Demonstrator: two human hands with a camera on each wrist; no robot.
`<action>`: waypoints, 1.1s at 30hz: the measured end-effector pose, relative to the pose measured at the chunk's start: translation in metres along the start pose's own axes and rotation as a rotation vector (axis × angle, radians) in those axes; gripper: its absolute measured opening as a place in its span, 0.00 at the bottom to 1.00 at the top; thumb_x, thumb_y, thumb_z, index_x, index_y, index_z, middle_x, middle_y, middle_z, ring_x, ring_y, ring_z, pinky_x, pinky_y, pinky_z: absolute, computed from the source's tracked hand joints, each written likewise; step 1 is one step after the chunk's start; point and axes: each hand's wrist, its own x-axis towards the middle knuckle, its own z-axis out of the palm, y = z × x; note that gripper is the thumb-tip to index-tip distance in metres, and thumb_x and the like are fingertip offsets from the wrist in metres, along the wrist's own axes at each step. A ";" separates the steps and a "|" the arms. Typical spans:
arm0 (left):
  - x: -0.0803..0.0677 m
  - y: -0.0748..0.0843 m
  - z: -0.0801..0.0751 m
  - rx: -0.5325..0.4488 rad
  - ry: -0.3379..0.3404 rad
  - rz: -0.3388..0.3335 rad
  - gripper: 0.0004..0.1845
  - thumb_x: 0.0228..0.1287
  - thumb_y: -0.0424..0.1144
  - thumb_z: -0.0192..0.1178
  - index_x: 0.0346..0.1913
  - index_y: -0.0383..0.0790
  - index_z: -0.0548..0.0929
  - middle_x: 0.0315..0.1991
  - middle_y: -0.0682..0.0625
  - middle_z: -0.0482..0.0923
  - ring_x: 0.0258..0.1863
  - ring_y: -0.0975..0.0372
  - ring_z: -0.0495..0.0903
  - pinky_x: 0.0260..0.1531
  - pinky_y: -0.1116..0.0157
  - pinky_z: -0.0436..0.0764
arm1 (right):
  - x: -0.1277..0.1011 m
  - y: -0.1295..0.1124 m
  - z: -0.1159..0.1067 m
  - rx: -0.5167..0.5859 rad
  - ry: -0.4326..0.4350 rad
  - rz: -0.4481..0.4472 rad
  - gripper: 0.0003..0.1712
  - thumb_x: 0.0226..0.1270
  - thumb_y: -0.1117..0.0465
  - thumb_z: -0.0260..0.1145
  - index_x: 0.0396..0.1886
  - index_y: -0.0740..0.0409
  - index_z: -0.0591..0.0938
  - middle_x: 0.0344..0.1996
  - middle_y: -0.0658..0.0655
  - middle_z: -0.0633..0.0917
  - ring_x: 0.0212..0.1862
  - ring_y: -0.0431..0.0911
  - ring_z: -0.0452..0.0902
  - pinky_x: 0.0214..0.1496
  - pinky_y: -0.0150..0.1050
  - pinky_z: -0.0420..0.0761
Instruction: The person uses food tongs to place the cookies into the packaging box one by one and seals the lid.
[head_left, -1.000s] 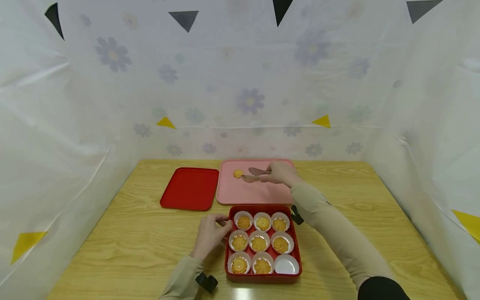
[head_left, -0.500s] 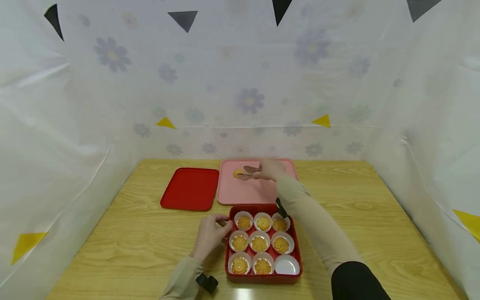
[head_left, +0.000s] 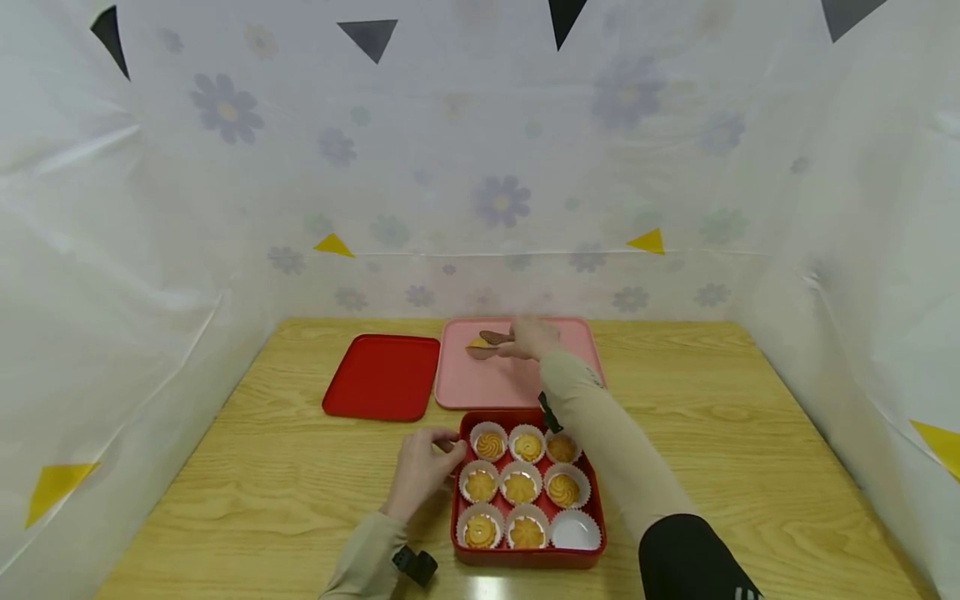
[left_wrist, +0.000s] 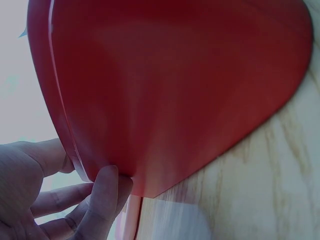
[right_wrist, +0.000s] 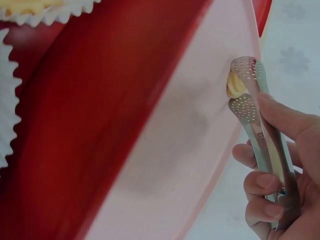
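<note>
My right hand (head_left: 534,338) grips metal tongs (right_wrist: 260,120) with perforated heads over the pink tray (head_left: 495,387). Between the tongs' heads is a piped butter cookie (right_wrist: 235,86), partly covered by the upper head in the right wrist view. My left hand (head_left: 420,468) holds the left wall of the red square box (head_left: 525,560) near its far corner; in the left wrist view its fingers (left_wrist: 102,195) lie against the outer wall. Inside the box stand several white paper cups with piped cookies (head_left: 519,487). One cup (head_left: 575,531), front right, has no cookie.
A flat red lid or tray (head_left: 384,379) lies left of the pink tray, behind my left hand. All of it stands on a wood-grain table (head_left: 247,483), with a flower-patterned sheet (head_left: 495,283) hanging behind and pale sheets along both sides.
My right hand has moved left over the pink tray, bringing the tongs' heads around the cookie. The left hand and the box have stayed in place.
</note>
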 end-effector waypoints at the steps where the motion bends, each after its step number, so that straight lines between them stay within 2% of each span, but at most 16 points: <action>1: 0.000 0.000 0.000 -0.002 0.000 0.002 0.09 0.58 0.35 0.67 0.38 0.32 0.89 0.27 0.44 0.87 0.27 0.61 0.82 0.25 0.70 0.76 | 0.000 -0.001 0.001 0.002 0.004 0.002 0.17 0.66 0.44 0.69 0.32 0.53 0.83 0.32 0.53 0.83 0.30 0.45 0.72 0.32 0.41 0.70; 8: 0.000 0.000 0.001 -0.001 0.003 0.008 0.08 0.59 0.35 0.67 0.38 0.33 0.89 0.27 0.44 0.87 0.27 0.61 0.83 0.25 0.70 0.77 | 0.000 -0.003 0.003 -0.005 0.034 0.013 0.19 0.66 0.43 0.69 0.42 0.55 0.85 0.44 0.56 0.86 0.40 0.49 0.81 0.39 0.46 0.79; 14: 0.000 -0.001 0.001 0.001 -0.001 0.004 0.09 0.58 0.35 0.67 0.38 0.32 0.89 0.27 0.45 0.87 0.27 0.61 0.82 0.26 0.70 0.77 | -0.003 -0.007 0.002 -0.027 0.029 0.021 0.23 0.66 0.44 0.69 0.50 0.55 0.84 0.50 0.57 0.86 0.45 0.51 0.83 0.45 0.49 0.83; 22: 0.000 -0.002 0.002 0.003 0.003 0.006 0.09 0.58 0.36 0.67 0.38 0.33 0.90 0.27 0.45 0.87 0.27 0.61 0.82 0.25 0.70 0.76 | -0.004 -0.009 0.000 -0.032 0.023 0.021 0.19 0.68 0.45 0.68 0.46 0.55 0.85 0.45 0.57 0.86 0.39 0.49 0.81 0.38 0.45 0.79; 29: 0.000 -0.001 0.003 0.000 0.003 0.008 0.09 0.58 0.36 0.67 0.38 0.33 0.90 0.27 0.45 0.87 0.27 0.61 0.82 0.25 0.70 0.76 | -0.005 -0.006 -0.001 -0.025 0.020 0.015 0.18 0.68 0.46 0.67 0.43 0.55 0.86 0.43 0.56 0.87 0.39 0.49 0.81 0.38 0.45 0.78; 33: 0.000 -0.001 0.003 0.000 0.005 0.006 0.09 0.58 0.36 0.67 0.38 0.33 0.90 0.27 0.45 0.87 0.27 0.61 0.83 0.25 0.70 0.76 | -0.006 -0.002 -0.002 -0.012 0.020 0.001 0.18 0.68 0.44 0.67 0.41 0.55 0.85 0.37 0.55 0.86 0.33 0.46 0.75 0.34 0.42 0.74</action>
